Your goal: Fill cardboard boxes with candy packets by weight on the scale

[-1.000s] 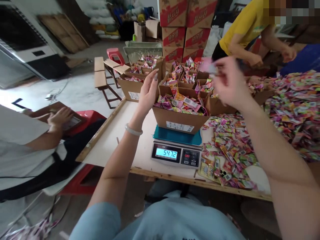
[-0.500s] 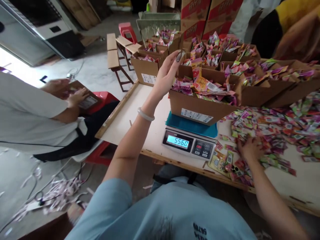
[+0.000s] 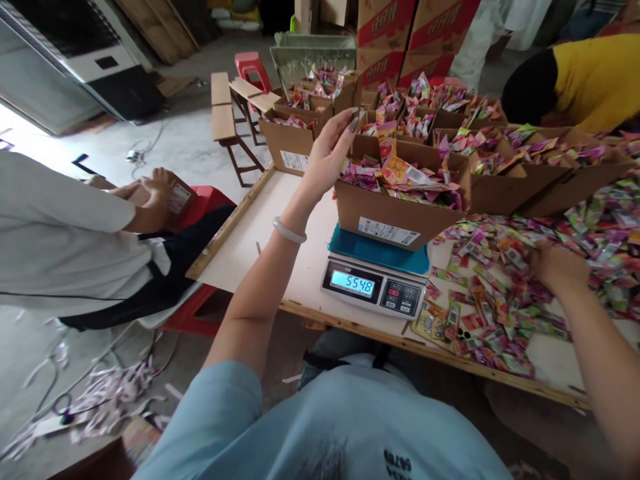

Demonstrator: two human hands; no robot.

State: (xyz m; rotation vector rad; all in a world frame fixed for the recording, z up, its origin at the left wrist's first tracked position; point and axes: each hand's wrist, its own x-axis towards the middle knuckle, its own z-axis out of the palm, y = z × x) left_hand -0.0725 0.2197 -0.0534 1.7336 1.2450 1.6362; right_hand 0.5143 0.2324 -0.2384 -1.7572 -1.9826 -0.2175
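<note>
A cardboard box [image 3: 400,203] filled with small colourful snack packets [image 3: 400,175] stands on the teal pan [image 3: 373,248] of a digital scale [image 3: 373,288], whose display reads 5548. My left hand [image 3: 330,152] is at the box's left upper edge, fingers stretched out and thumb apart; whether it touches the cardboard is unclear. Right of the scale, my right hand [image 3: 560,270] is over the loose packets [image 3: 493,310] spread on the table. Motion blurs its fingers, and I cannot make out whether any packet is in them.
Several packet-filled cardboard boxes [image 3: 525,183] stand behind and right of the scale. A seated person [image 3: 55,227] at left handles a small carton [image 3: 177,197] on a red stool [image 3: 205,200]. Another person [image 3: 590,80] bends over at far right. Strips and cables [image 3: 107,393] litter the floor.
My right hand has moved right and farther from me across the packets, leaving more of them near the table's front edge. The scale reading has gone from 5560 to 5548. My left hand stays at the box.
</note>
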